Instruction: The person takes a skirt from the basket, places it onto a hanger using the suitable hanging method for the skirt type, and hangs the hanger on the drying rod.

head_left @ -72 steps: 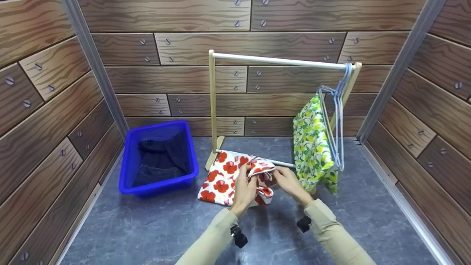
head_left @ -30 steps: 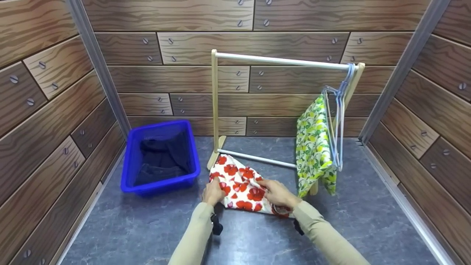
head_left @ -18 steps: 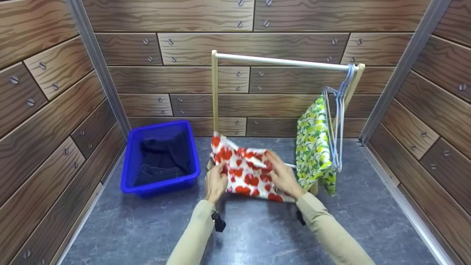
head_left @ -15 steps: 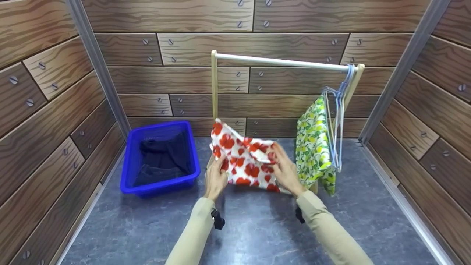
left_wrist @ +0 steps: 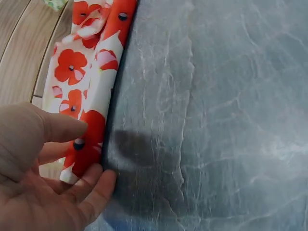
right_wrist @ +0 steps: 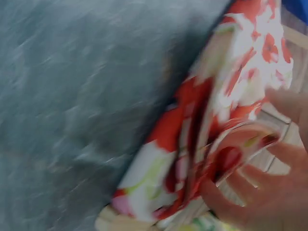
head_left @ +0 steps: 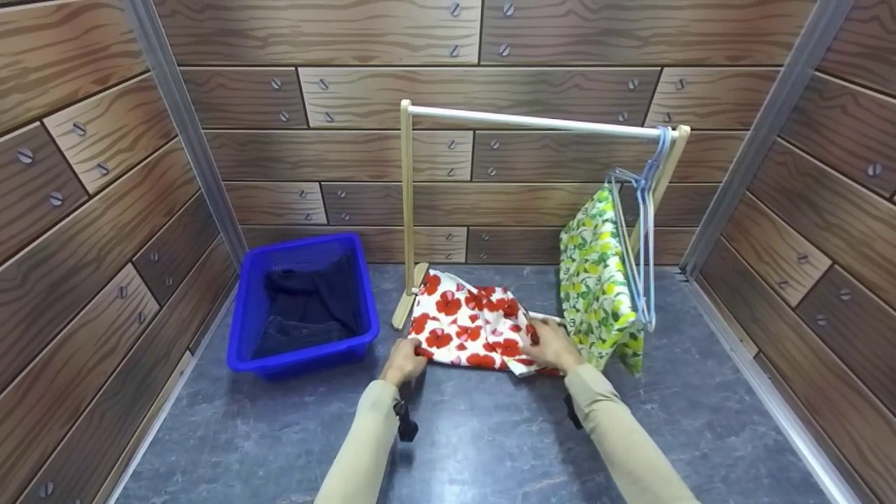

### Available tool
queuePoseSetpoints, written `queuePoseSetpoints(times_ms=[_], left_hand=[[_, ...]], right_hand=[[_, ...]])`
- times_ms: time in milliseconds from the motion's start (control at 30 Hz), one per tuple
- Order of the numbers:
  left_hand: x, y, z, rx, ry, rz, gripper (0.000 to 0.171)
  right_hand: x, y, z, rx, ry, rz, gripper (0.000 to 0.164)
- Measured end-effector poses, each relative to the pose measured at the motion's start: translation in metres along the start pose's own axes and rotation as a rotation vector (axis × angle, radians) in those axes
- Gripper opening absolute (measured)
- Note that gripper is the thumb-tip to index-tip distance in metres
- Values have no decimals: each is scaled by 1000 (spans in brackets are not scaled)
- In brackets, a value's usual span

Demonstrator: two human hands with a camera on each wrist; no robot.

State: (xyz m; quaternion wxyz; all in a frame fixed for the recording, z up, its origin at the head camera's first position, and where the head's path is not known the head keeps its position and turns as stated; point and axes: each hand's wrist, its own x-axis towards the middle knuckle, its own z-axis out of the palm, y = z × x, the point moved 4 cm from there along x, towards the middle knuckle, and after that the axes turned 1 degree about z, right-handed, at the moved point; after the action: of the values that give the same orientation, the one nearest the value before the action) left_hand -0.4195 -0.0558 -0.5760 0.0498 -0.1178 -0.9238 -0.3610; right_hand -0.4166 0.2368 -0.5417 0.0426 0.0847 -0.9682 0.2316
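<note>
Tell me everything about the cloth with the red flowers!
The flowery cloth is white with big red poppies that have dark middles. It looks like thin, soft fabric, folded and rumpled, lying on the grey floor at the foot of the wooden rack. The left hand pinches its near left corner, and the right hand grips its bunched right edge.

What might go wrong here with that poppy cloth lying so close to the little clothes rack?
The poppy-print cloth lies over the rack's lower rail, so lifting it could catch and tip the wooden rack. The left hand only pinches a corner, which may slip. The lemon-print cloth hangs near the right hand and could be knocked.
</note>
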Motion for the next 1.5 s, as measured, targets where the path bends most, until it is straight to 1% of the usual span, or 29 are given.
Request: queuePoseSetpoints(times_ms=[33,100,133,200,333,400,433,500,567,633,667,700,767,800,867,900,933,967,1033,1100,1133,1167,1233,1267,1333,1400,1433,1467,1500], left_hand=[[-1,0,0,4,0,-9,7],[-1,1,-2,3,4,-47,9],[0,2,-2,4,3,-66,9],[0,2,-3,1,8,-92,10],[0,-2,-2,-22,3,-129,23],[0,-4,-1,-35,-7,-152,28],[-1,-5,-1,-39,-9,-159,29],[0,-5,-1,-46,-6,-159,30],[0,-4,-1,-52,-4,-156,29],[-1,-4,0,-56,-4,-151,27],[-1,-4,1,-59,-10,-152,26],[-2,-5,2,-62,-18,-154,25],[-3,-6,4,-61,-32,-158,24],[-3,-7,5,-63,-35,-158,24],[-4,-8,7,-66,-35,-163,24],[-5,-8,7,-67,-30,-162,24],[-5,-8,6,-68,-24,-160,23],[-5,-8,6,-69,-17,-159,22],[-5,-8,5,-67,-11,-163,19],[-5,-9,4,-63,-6,-166,15],[-5,-9,4,-59,-2,-164,13],[-5,-9,4,-55,4,-160,14],[-5,-10,3,-54,15,-143,23],[-5,-10,3,-61,16,-136,30],[-5,-11,4,-84,5,-116,45],[-4,-11,7,-113,-31,-97,61],[-5,-11,8,-129,-57,-99,67],[-5,-12,9,-143,-79,-99,74],[-5,-12,11,-147,-105,-106,79]], right_hand=[[-2,3,2,-22,-28,18,60],[-4,10,5,-52,-71,49,60],[-5,13,5,-60,-71,66,58],[-4,17,5,-77,-21,89,49],[-2,22,-1,-71,159,134,17],[-1,23,-3,-47,201,163,12],[0,22,-2,-29,195,170,11],[2,21,2,1,129,175,21],[3,20,7,34,55,172,40],[3,18,13,45,14,173,57],[3,18,15,43,13,180,61],[2,18,16,42,33,188,58],[2,19,16,67,114,213,45],[2,19,14,95,171,220,36],[4,21,8,212,268,212,26],[5,22,4,271,309,200,28],[7,24,0,332,335,184,34],[9,26,-3,391,338,166,42],[11,30,-7,473,278,138,59],[10,34,-6,451,197,127,70],[8,35,-3,431,139,122,70],[6,35,1,395,89,117,67],[2,32,10,292,1,79,64],[-1,30,16,233,-40,54,66],[-7,24,28,103,-124,14,78],[-11,18,38,-21,-181,-20,93],[-13,15,42,-73,-201,-24,97],[-14,13,46,-103,-212,-20,96],[-15,12,48,-115,-205,-12,88]])
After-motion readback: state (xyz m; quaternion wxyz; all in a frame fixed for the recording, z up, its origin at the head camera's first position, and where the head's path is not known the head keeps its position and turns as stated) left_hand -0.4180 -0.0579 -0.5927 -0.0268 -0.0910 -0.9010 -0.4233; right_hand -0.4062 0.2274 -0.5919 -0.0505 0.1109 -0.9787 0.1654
